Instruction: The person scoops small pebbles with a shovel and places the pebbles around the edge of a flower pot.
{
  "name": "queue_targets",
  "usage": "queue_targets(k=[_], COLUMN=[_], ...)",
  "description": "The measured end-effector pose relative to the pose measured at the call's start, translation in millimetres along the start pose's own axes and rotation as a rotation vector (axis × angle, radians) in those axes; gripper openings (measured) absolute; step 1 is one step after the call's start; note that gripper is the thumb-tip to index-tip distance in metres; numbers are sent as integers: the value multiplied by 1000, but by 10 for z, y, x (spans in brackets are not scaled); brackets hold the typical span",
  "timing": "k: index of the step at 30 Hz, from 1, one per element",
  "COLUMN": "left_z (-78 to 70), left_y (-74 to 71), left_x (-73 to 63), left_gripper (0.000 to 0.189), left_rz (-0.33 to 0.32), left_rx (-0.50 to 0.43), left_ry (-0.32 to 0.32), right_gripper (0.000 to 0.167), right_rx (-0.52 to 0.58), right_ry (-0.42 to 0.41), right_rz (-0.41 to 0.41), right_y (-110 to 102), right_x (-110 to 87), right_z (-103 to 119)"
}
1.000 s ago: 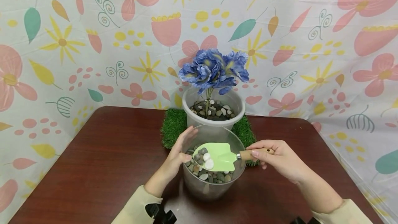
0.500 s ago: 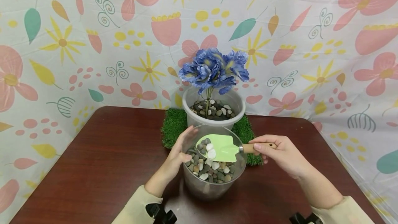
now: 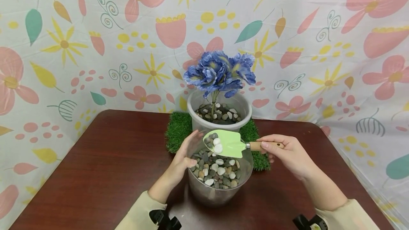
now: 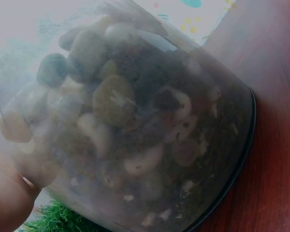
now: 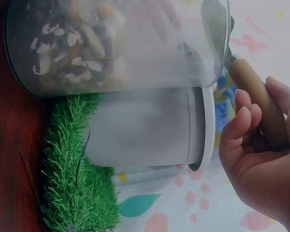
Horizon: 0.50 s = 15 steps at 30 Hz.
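Observation:
My right hand (image 3: 286, 151) pinches the wooden handle (image 3: 257, 146) of a small garden trowel with a light green blade (image 3: 231, 144). Several grey and white pebbles (image 3: 217, 145) lie on the blade, which is held level over the far rim of a clear plastic container (image 3: 212, 196). My left hand (image 3: 180, 160) grips that container at its left side. Inside it sit many mixed pebbles (image 3: 220, 171), also seen through the wall in the left wrist view as stones (image 4: 113, 99). Just beyond stands a white flowerpot (image 3: 193, 116) with blue artificial flowers (image 3: 217, 70) and pebbles around the stems.
The flowerpot stands on a green artificial grass mat (image 3: 179, 130), close behind the clear container. Beneath everything is a dark reddish-brown table (image 3: 105, 166). A flower-patterned cloth (image 3: 127, 56) hangs right behind the table's back edge.
My right hand has raised the loaded trowel from inside the container up to its far rim, uncovering more pebbles below. The left hand stays on the container.

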<state>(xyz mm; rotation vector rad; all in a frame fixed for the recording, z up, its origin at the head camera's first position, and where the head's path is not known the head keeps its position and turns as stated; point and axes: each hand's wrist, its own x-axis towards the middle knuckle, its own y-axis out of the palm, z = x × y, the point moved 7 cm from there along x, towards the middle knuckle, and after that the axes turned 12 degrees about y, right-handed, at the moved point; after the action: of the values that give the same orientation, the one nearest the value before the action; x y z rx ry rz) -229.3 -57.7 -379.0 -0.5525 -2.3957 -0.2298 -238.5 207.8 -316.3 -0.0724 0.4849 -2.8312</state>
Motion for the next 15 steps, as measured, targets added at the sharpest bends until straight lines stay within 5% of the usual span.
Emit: queue_targets(k=[15], left_z=[6], left_y=[-9], left_x=[-16], left_gripper=[82], left_rz=[8], left_rx=[1], left_ry=[16], right_gripper=[17], right_rx=[7], right_ry=[-14], right_rz=[-81], right_y=[-34], right_x=[112], right_z=[-15])
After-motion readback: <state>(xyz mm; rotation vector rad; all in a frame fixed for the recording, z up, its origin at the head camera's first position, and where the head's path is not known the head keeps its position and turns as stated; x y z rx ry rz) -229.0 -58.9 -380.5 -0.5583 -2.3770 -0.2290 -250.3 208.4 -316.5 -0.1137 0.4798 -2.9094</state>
